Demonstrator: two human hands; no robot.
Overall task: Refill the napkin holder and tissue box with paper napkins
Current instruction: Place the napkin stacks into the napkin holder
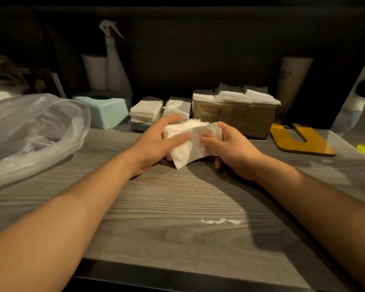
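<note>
Both hands' fingers, left hand (156, 142) and right hand (232, 150), grasp a soft, seemingly folded napkin stack (192, 140) above the woodgrain counter (156, 207).

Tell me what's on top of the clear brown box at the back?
White paper napkins sit in uneven stacks on top of the clear brown box, sticking out above its rim. How far the stacks reach down inside is hard to tell through its tinted wall.

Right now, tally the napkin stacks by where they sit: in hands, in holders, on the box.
In hands: 1, the bundle gripped by left hand and right hand
In teal holder: 2, left stack and right stack
On brown box: 3, at
Total: 6
</note>
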